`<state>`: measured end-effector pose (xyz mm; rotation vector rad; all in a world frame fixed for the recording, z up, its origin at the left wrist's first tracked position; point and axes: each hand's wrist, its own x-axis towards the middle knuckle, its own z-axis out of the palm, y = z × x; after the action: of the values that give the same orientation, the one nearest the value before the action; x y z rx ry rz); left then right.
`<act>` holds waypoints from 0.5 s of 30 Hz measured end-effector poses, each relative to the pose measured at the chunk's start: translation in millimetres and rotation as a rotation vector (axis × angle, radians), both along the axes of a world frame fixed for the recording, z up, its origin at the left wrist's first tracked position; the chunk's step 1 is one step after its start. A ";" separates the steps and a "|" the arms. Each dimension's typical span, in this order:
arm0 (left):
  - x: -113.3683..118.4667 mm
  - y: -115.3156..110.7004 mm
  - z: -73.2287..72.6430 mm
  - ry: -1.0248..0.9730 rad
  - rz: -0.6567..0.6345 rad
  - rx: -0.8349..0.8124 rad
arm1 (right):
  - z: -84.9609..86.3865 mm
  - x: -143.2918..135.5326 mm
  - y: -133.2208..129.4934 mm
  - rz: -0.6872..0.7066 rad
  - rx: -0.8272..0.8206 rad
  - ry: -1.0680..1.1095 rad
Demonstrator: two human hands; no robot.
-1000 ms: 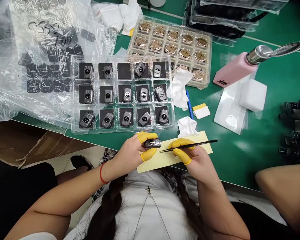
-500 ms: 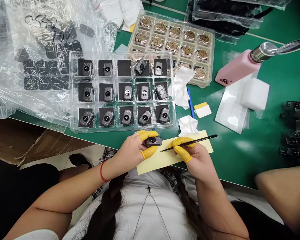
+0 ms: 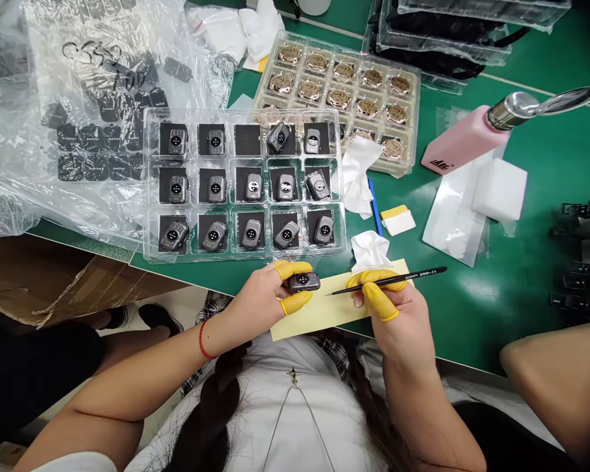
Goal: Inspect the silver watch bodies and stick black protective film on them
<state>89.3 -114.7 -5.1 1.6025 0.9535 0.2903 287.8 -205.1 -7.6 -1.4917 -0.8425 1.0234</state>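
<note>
Between the yellow-cotted thumb and finger of my left hand (image 3: 270, 292) is a dark smartwatch body (image 3: 303, 281), its sensor back facing up. My right hand (image 3: 393, 305), also in yellow finger cots, is closed around black tweezers (image 3: 415, 276) with a thin tip pointing left, apart from the watch. Under both hands lies a yellow paper sheet (image 3: 324, 318) at the table edge. Just beyond, a clear plastic tray (image 3: 344, 216) holds several similar watch bodies on black squares; one compartment in its back row has only the black square.
A second tray (image 3: 415, 141) with round gold-coloured watch parts sits behind. To the right stand a pink bottle (image 3: 465, 139) and a white foam block (image 3: 501, 190). White cloths (image 3: 370, 249) and a blue stick (image 3: 375, 208) lie nearby. Plastic bags (image 3: 19, 170) cover the left.
My right hand has moved a little to the right with the tweezers, and their tip is farther from the watch body. The left hand keeps its hold. The view has shifted slightly.
</note>
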 end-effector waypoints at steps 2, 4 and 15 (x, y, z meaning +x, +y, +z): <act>-0.2 -0.1 -0.3 0.002 -0.003 0.038 | 1.2 -6.2 -1.0 -0.046 0.036 0.017; -0.4 -0.6 -1.1 0.012 -0.003 0.062 | 3.1 -11.8 -0.7 -0.052 0.055 0.018; -1.1 -1.5 -0.6 -0.014 -0.001 0.041 | 6.8 -16.9 2.0 -0.041 0.009 -0.039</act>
<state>88.2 -116.2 -5.8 1.6363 0.9410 0.3220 270.8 -203.0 -0.8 -1.5200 -0.8397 0.9615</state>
